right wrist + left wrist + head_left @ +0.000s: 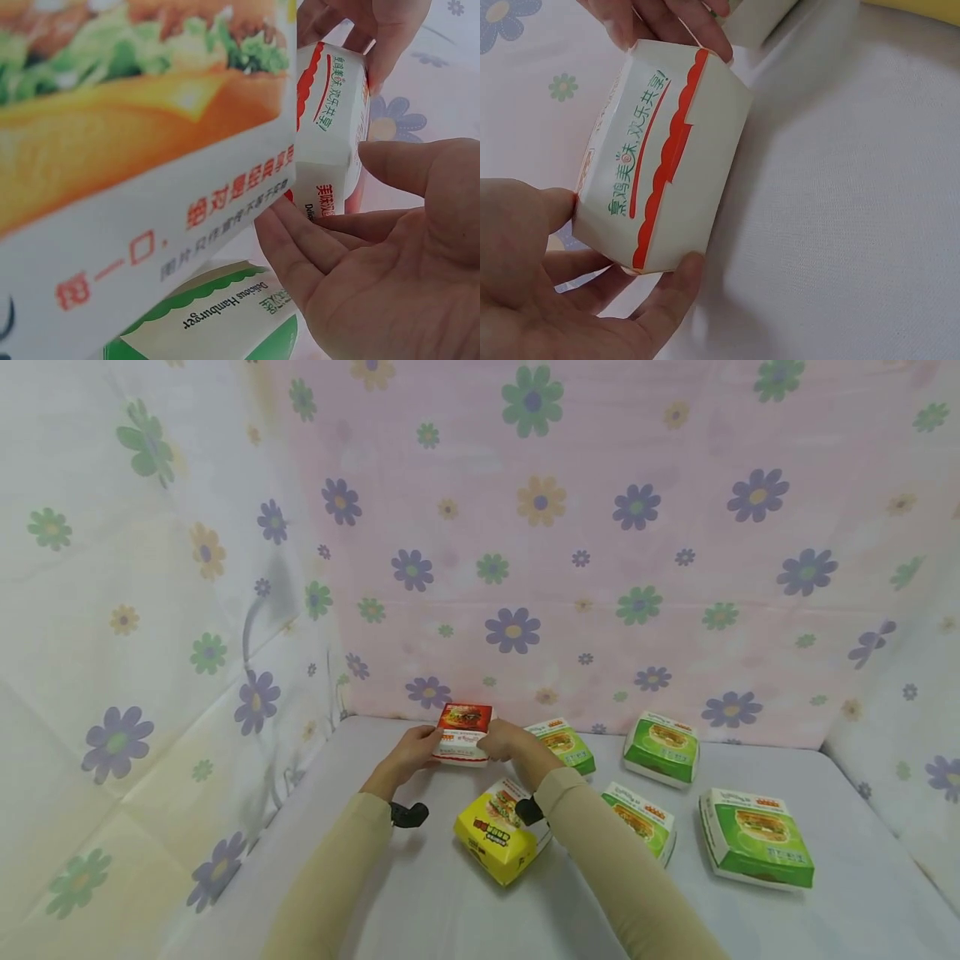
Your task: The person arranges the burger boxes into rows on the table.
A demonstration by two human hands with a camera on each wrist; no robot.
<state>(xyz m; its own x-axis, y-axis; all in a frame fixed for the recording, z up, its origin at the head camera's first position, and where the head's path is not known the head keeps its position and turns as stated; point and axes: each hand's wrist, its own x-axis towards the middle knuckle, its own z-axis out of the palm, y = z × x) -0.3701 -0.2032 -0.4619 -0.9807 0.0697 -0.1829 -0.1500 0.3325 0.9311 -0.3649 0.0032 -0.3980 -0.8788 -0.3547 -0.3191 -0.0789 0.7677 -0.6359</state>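
Note:
A small red-and-white burger box (462, 731) is held at the back left of the table between both hands. My left hand (408, 753) grips its left end; in the left wrist view the thumb of the left hand (562, 292) lies at the upper edge and the fingers reach around the lower corner. At the opposite end, my right hand (517, 747) holds the box, thumb on one side and fingers on the other, as the right hand (405, 247) shows in the right wrist view. White side walls with red scalloped trim and green writing face the left wrist camera.
A yellow burger box (495, 835) sits in front, under the right wrist. Several green burger boxes stand to the right, including one (566, 747) just beside the right hand and one (757, 839) farthest right. Flowered cloth (585, 527) walls the white table (420, 893).

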